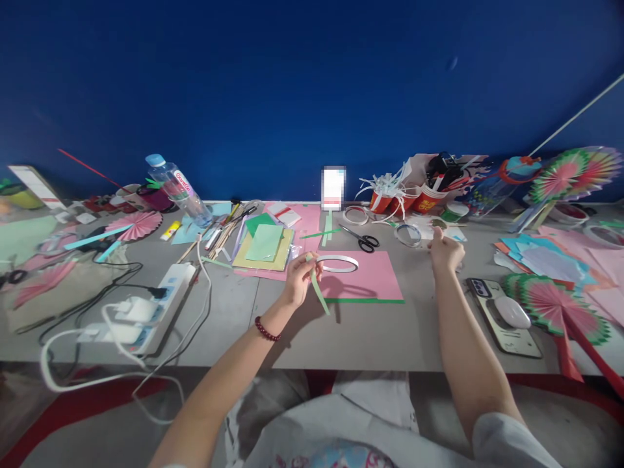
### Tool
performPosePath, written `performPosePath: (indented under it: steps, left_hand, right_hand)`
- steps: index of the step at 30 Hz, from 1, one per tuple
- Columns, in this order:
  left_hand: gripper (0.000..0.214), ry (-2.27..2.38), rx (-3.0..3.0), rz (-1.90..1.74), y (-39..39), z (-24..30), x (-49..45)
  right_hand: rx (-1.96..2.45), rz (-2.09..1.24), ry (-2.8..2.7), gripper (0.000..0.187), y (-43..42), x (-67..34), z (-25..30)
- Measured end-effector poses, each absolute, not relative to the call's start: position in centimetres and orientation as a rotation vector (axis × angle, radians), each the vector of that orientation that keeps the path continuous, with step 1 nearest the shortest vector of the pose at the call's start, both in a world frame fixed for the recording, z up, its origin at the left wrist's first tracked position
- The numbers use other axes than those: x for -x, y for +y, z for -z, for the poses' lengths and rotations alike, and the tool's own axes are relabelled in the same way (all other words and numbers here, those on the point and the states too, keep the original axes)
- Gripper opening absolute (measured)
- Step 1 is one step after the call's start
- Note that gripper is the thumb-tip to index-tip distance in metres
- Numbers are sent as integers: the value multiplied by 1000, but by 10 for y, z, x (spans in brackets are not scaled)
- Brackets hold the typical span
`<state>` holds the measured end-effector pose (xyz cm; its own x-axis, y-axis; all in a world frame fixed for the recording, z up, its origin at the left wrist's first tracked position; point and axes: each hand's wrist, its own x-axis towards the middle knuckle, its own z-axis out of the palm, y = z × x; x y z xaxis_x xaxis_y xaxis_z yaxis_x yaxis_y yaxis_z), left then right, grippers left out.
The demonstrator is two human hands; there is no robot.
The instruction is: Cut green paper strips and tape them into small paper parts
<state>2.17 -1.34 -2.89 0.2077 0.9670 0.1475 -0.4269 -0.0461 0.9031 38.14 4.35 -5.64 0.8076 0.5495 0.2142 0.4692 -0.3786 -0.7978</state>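
My left hand [298, 278] is closed, pinching a roll of white tape [358, 265] and a light green paper strip [320, 294] that hangs down from the fingers. Below the roll lies a pink paper sheet [375, 279] with a green strip [363, 301] along its near edge. My right hand [446, 252] is further right with its fingers curled closed, close to white scraps and a clear tape roll [407, 235]. Whatever it may hold is hidden. Black-handled scissors [368, 242] lie between the hands, beyond the pink sheet.
Stacked coloured paper [266, 244], a water bottle [178, 188] and a power strip [168, 309] with trailing cables are at left. Cups of paper strips [385, 195] stand at the back. A phone [502, 318] with a mouse [511, 312] and a paper fan [556, 312] sit at right.
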Motion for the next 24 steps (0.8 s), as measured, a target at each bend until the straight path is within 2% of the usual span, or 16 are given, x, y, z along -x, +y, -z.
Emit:
performPosePath:
  steps: [2, 4, 6, 9, 12, 13, 15, 19, 21, 24]
  left_hand:
    - [37, 676, -1003, -1257, -13, 27, -22]
    - [36, 672, -950, -1232, -12, 24, -21]
    - [36, 664, -910, -1198, -10, 23, -21]
    - [36, 637, -891, -1128, -9, 22, -18]
    - [37, 627, -884, -1075, -9, 21, -16]
    - [37, 626, -878, -1067, -9, 21, -16]
    - [37, 614, -861, -1062, -9, 21, -17]
    - [35, 602, -786, -1043, -5, 24, -21]
    - [34, 646, -751, -1011, -4, 25, -22]
    - [32, 703, -723, -995, -4, 27, -23]
  right_hand:
    - [2074, -42, -815, 18, 39, -380, 55]
    - [2073, 27, -873, 22, 36, -375, 55]
    - [2048, 53, -938, 12, 35, -370, 54]
    - [1980, 33, -1022, 22, 38, -362, 52]
    - [1819, 17, -1097, 17, 40, -342, 45]
    - [1747, -8, -1123, 21, 39, -331, 42]
    - [1454, -328, -1155, 27, 33, -304, 34]
    - [1017, -1244, -1459, 45, 8, -251, 23]
    - [898, -1477, -1482, 46, -4, -233, 23]
    - [870, -1604, -1393, 43, -11, -221, 28]
